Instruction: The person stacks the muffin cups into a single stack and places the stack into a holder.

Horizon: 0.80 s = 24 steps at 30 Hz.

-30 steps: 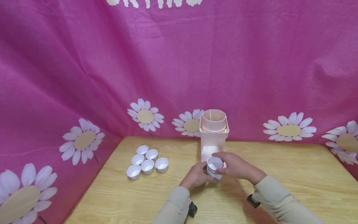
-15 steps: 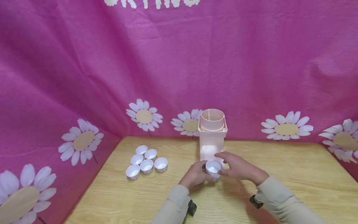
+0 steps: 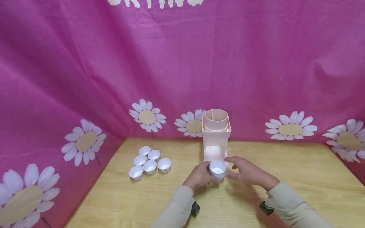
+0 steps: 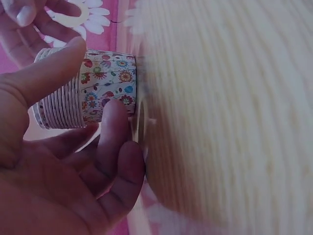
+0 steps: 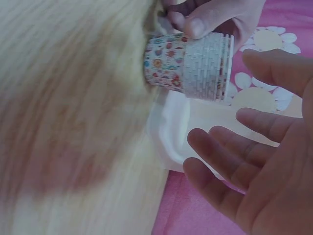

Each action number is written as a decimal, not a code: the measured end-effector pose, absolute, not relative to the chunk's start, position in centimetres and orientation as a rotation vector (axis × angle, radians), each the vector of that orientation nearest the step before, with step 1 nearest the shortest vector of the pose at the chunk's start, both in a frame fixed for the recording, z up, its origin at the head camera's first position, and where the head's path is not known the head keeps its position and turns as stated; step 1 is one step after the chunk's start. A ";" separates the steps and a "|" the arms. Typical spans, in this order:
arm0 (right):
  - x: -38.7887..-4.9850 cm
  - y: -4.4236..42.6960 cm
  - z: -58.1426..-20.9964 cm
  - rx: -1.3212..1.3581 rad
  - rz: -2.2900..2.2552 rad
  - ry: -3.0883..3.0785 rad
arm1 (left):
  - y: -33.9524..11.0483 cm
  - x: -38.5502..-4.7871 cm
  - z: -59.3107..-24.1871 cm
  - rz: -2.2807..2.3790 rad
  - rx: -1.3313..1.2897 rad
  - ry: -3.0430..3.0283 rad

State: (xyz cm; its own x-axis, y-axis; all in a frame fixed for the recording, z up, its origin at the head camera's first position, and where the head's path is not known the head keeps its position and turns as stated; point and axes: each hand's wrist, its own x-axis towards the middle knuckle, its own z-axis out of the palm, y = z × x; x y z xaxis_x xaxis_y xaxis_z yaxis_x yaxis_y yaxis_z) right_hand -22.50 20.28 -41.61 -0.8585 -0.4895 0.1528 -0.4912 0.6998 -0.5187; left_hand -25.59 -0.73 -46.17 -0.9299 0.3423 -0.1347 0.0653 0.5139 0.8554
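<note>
A stack of nested paper baking cups [image 3: 217,169], white inside with a colourful flower print outside, stands upright on the table in front of the pink dispenser. My left hand [image 3: 200,176] grips it from the left; in the left wrist view the thumb and fingers curl round the stack [image 4: 105,88]. My right hand [image 3: 251,172] is just to the right of the stack, apart from it. Its fingers [image 5: 215,152] are spread and relaxed, holding nothing, in the right wrist view.
Behind the stack stands the pale pink plastic dispenser [image 3: 215,139] with a round tube on top. Several single baking cups [image 3: 150,167] stand in a group on the left of the wooden table [image 3: 119,202]. A magenta flowered cloth [image 3: 242,63] hangs behind.
My right hand has let go of the stack's top and drawn away to the right. The upper cup has settled down into the stack, while my left hand keeps its hold.
</note>
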 end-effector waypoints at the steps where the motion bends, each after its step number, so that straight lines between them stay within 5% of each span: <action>1: -22.5 20.4 -41.7 0.835 0.883 -2.893 | -0.8 -25.5 -46.0 1.357 0.329 2.489; 24: -21.5 21.8 -43.2 0.806 1.023 -2.907 | -4.0 -22.6 -42.5 0.967 0.585 2.874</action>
